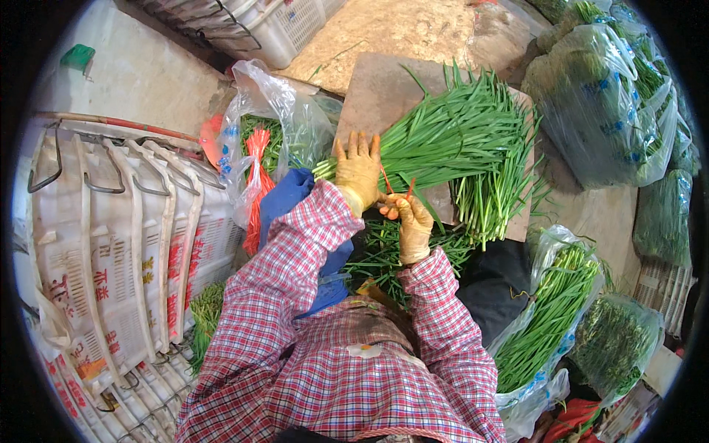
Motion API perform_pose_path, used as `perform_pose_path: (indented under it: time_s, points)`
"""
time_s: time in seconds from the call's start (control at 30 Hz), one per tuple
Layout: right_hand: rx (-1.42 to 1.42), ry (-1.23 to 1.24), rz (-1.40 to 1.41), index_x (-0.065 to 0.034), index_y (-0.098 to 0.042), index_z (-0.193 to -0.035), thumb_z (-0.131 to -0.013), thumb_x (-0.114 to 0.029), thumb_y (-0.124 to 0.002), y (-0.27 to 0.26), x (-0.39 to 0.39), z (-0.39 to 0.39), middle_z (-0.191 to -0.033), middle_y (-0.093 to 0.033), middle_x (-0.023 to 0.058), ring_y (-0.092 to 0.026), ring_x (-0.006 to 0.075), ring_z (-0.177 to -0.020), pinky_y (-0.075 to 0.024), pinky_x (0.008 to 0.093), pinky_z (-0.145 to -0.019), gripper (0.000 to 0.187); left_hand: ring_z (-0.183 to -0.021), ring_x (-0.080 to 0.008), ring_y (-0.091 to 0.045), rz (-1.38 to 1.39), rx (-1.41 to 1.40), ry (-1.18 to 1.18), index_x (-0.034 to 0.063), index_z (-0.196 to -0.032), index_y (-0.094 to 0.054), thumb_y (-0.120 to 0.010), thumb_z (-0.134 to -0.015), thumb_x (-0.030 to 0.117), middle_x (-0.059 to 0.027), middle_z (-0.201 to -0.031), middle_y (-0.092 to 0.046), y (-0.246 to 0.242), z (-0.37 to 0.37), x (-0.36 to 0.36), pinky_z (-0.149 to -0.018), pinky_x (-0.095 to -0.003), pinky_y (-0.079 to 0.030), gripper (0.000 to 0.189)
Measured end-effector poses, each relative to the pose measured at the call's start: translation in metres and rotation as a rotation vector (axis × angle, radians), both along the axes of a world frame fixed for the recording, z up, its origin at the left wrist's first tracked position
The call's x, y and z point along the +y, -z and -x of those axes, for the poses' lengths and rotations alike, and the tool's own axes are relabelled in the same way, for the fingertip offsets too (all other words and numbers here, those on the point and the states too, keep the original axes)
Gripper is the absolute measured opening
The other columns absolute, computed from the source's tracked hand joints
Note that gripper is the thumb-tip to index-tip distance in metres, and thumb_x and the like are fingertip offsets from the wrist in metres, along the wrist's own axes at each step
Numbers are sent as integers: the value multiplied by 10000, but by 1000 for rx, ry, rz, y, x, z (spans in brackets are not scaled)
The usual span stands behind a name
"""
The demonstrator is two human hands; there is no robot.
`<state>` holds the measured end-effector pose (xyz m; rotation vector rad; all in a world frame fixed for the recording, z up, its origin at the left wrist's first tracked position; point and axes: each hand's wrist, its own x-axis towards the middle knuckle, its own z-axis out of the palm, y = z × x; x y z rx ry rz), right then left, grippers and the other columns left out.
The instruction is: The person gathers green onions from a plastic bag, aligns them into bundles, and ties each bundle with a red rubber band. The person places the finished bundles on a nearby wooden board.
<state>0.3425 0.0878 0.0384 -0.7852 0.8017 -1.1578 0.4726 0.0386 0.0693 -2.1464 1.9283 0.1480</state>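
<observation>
My left hand point(357, 174), in a stained yellowish glove, lies over the stem end of a bunch of garlic chives point(443, 138) and holds it down on a flat board point(374, 91). Its fingers are stretched out past the stems. Close beside it, my right hand point(414, 224), gloved too, pinches a thin red tie strip point(410, 188) near the left thumb; how the strip runs under the bunch is hidden. A second heap of chives point(484, 207) lies across the board's right side, cut ends towards me.
Stacked white plastic crates point(116, 238) stand left. A clear bag point(310, 130) with greens and a hank of red strips point(257, 183) are left of the board. Bagged greens point(592, 105) are piled far right, and an open bag of chives point(548, 315) lies near right.
</observation>
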Motion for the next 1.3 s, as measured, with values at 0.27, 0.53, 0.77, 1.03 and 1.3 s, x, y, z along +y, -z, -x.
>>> perform_pose_path:
  time_s: [0.27, 0.53, 0.77, 1.03, 1.3]
  points:
    - [52, 71, 4, 57, -604, -906, -883, -79, -523, -13, 1, -3, -624, -517, 21, -510, 106, -573, -446, 230, -567, 160, -1067, -315, -443, -3, 85, -9, 53, -1413, -71, -733, -553, 502, -173, -1157, -438, 15, 10, -2, -911, -457, -329, 1175]
    - [98, 61, 51, 31, -630, -906, -849, -20, -551, -50, -24, -32, -676, -562, 23, -496, 68, -544, -430, 199, -519, 111, -726, -222, -481, 503, 281, 133, 35, -1357, -295, -426, -793, 250, -80, -811, -465, 47, 7, 18, -658, -344, -387, 617]
    - [317, 21, 178, -2, -471, -1217, -823, -103, -606, -33, 25, 36, -1127, -550, 127, -595, 195, -925, -468, 289, -798, 428, -857, -240, -598, -86, 736, -180, -15, -1197, -493, -742, -682, 211, -143, -975, -606, 6, -14, 12, -737, -340, -489, 615]
    - [-184, -176, -492, -40, -330, -1240, -723, -80, -702, -11, 82, 25, -1123, -524, 87, -530, 224, -975, -459, 376, -823, 638, -915, -184, -590, -638, 2252, -860, 29, -1178, -495, -674, -784, 127, -89, -1032, -612, 1, 3, 120, -807, -321, -483, 444]
    - [314, -108, 120, -47, -373, -1303, -616, -398, -767, -27, 124, 47, -1248, -457, 195, -422, 305, -1169, -338, 351, -980, 867, -988, -207, -559, -330, 1871, -946, 40, -1134, -513, -588, -824, 179, -98, -1101, -570, -6, -9, 171, -851, -369, -480, 349]
